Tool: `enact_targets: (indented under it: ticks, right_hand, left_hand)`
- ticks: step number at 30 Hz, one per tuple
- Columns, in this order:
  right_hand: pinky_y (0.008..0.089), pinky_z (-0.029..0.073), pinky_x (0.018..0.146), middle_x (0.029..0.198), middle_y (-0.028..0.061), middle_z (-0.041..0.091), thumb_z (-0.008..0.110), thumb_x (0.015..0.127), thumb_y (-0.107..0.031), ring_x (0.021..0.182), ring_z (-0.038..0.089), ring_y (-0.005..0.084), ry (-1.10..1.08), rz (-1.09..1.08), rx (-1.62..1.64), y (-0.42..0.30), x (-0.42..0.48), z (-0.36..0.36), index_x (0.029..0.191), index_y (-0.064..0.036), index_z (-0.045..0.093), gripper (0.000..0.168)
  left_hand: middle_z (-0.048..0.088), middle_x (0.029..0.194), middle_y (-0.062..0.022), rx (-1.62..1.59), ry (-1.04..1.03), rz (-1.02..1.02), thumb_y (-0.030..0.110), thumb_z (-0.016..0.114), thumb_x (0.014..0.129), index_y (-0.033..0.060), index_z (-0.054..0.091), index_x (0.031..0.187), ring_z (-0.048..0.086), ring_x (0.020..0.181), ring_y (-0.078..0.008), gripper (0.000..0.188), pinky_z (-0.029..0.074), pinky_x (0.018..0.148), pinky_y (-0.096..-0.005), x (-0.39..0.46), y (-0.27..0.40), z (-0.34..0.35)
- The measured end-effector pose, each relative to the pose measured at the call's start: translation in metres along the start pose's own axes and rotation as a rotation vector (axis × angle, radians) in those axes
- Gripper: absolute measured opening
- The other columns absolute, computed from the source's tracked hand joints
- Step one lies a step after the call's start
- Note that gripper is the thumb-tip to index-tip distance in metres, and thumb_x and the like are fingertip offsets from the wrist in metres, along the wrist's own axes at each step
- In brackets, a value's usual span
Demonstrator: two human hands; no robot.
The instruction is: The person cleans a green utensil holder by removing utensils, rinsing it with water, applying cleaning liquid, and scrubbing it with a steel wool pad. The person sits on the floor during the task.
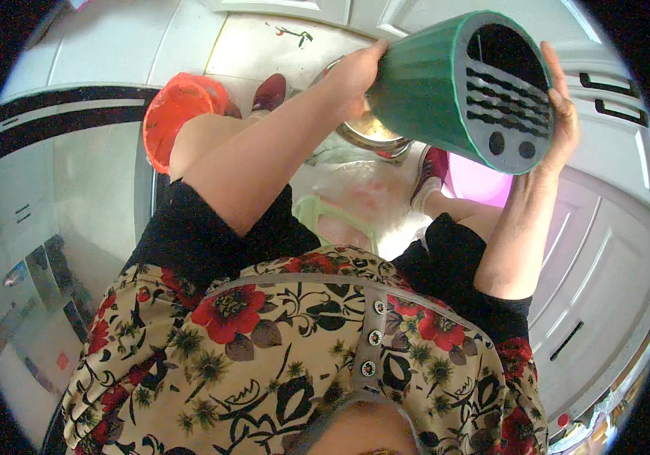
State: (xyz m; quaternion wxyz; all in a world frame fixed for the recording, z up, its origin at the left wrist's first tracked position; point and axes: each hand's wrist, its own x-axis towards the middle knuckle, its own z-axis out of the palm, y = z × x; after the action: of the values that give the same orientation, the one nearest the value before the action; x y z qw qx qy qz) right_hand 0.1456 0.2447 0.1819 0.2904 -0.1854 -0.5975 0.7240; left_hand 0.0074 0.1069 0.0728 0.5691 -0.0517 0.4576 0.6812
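Note:
Up at the upper right, a green plastic knife holder (421, 85) is tilted over so that its grey slotted top (475, 133) faces me. That top has one wide dark opening, several wavy slots and two round holes. My left hand (359, 77) grips the holder near its narrower end, with part of the fingers hidden behind it. Against the rim of the top, my right hand (565, 122) supports the opposite side. Below the holder, partly covered by it, a round metal bowl (353, 136) sits near the floor; its contents cannot be made out clearly.
An orange-red plastic bag (180, 122) stands beside my left leg. A pink basin (475, 179) is by my right foot. A pale green plastic stool (316, 213) stands between my legs. White cabinet doors with black handles (615, 111) line the right.

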Motion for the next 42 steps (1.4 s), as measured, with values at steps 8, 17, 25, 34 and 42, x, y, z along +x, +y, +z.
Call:
enact_targets:
  ticks: [8, 17, 25, 34, 42]
  right_hand:
    - [0.0335, 0.038, 0.1, 0.129, 0.016, 0.05, 0.051, 0.071, -0.024, 0.115, 0.051, 0.0253, 0.018, 0.005, 0.156, 0.005, 0.005, 0.025, 0.132, 0.002, 0.043, 0.066]
    - [0.0469, 0.033, 0.106, 0.138, 0.0214, 0.041, 0.046, 0.078, -0.027, 0.124, 0.043, 0.0364, 0.285, -0.062, 0.2, -0.024, -0.005, -0.047, 0.139, 0.001, 0.033, 0.069]
    - [0.0392, 0.038, 0.103, 0.128, 0.0175, 0.052, 0.049, 0.077, -0.024, 0.117, 0.051, 0.0288, 0.102, 0.01, 0.166, 0.011, 0.005, 0.011, 0.134, -0.001, 0.042, 0.062]
    - [0.0469, 0.045, 0.097, 0.13, 0.0196, 0.048, 0.052, 0.075, -0.034, 0.115, 0.052, 0.0335, 0.104, 0.004, 0.122, -0.008, -0.005, -0.029, 0.136, -0.001, 0.036, 0.071]
    - [0.0339, 0.034, 0.104, 0.131, 0.0161, 0.049, 0.051, 0.075, -0.027, 0.12, 0.048, 0.025, 0.019, -0.078, 0.051, -0.007, -0.008, 0.033, 0.134, 0.001, 0.04, 0.067]
  left_hand:
    - [0.063, 0.097, -0.0124, -0.033, -0.11, 0.203, 0.028, 0.043, 0.095, -0.0022, 0.057, 0.106, 0.062, 0.087, -0.0248, 0.035, 0.05, 0.084, -0.0402, -0.004, 0.036, -0.034]
    - [0.058, 0.116, -0.0133, 0.102, -0.183, 0.146, 0.034, 0.042, 0.097, -0.0029, 0.053, 0.116, 0.057, 0.103, -0.0223, 0.043, 0.045, 0.091, -0.0406, -0.017, 0.048, 0.034]
    - [0.06, 0.109, -0.016, -0.01, 0.055, 0.2, 0.033, 0.041, 0.095, -0.0029, 0.055, 0.111, 0.06, 0.098, -0.0261, 0.041, 0.047, 0.089, -0.0439, 0.01, 0.033, -0.023]
    - [0.058, 0.118, -0.0081, -0.004, -0.025, 0.058, 0.042, 0.035, 0.097, 0.0026, 0.051, 0.12, 0.056, 0.108, -0.0209, 0.049, 0.043, 0.096, -0.0396, -0.006, 0.016, -0.005]
    - [0.065, 0.091, -0.0113, -0.04, -0.108, 0.167, 0.032, 0.043, 0.094, 0.0013, 0.061, 0.097, 0.063, 0.081, -0.0228, 0.035, 0.052, 0.077, -0.0388, -0.011, 0.046, -0.036]
